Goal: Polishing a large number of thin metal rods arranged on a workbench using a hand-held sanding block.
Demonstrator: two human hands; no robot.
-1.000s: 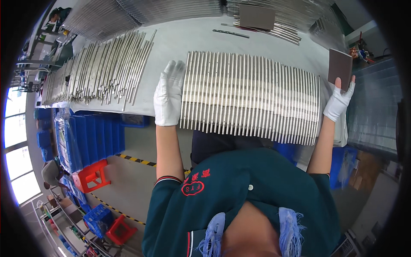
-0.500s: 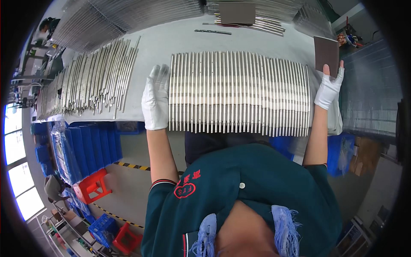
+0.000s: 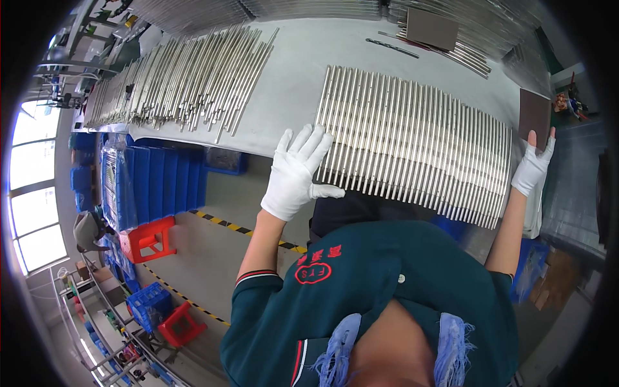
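Note:
A wide row of silvery metal rods lies side by side on the pale table before me. My left hand, in a white glove, is open at the row's left end. Its spread fingertips touch the outermost rods, and the thumb points along their near ends. Beyond the right end is my right hand, in a white glove with bare tips on two fingers. Those two fingers stand apart at the lower edge of a flat brown-grey sheet; the other fingers are hidden. I see no firm grip on the sheet.
Another pile of thin rods spreads over the table's left part. At the back lie a drill bit and a second brown-grey sheet on more rods. Blue crates and a red stool stand below left.
The whole view has shifted and turned, so the table sits further right. My left hand has gone from flat along the row's left side to spread fingers at its near left corner.

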